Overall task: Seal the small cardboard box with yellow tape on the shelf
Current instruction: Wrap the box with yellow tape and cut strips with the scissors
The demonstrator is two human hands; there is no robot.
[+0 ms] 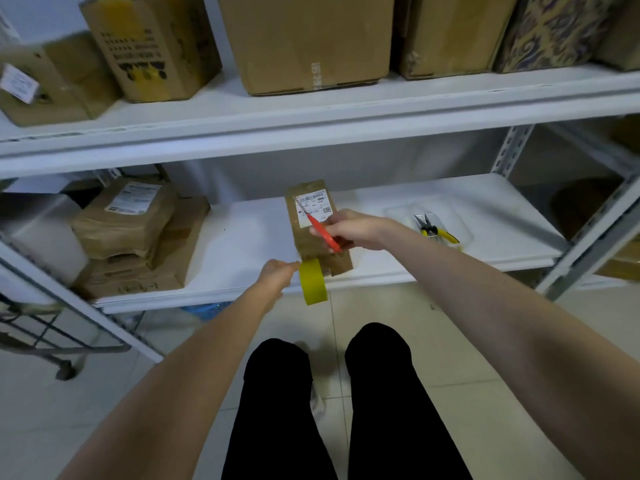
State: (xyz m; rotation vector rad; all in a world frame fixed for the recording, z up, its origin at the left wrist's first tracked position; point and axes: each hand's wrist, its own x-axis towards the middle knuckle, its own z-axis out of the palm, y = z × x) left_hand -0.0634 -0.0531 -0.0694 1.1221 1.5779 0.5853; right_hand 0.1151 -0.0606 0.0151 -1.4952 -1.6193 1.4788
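Note:
A small, long cardboard box (313,245) with a white shipping label lies on the white lower shelf (450,202), its near end close to the shelf's front edge. My left hand (277,271) grips the yellow tape roll (312,281) at that near end, the roll hanging partly past the edge. My right hand (349,230) hovers over the box, closed on a red-handled cutting tool (320,228) whose metal tip points away across the label. Whether tape is stuck to the box is unclear.
Yellow-handled pliers (433,228) lie in a clear tray right of the box. Stacked brown parcels (131,230) fill the shelf's left side. Large cartons (304,39) stand on the upper shelf. A wire cart (52,341) is low on the left; my legs are below.

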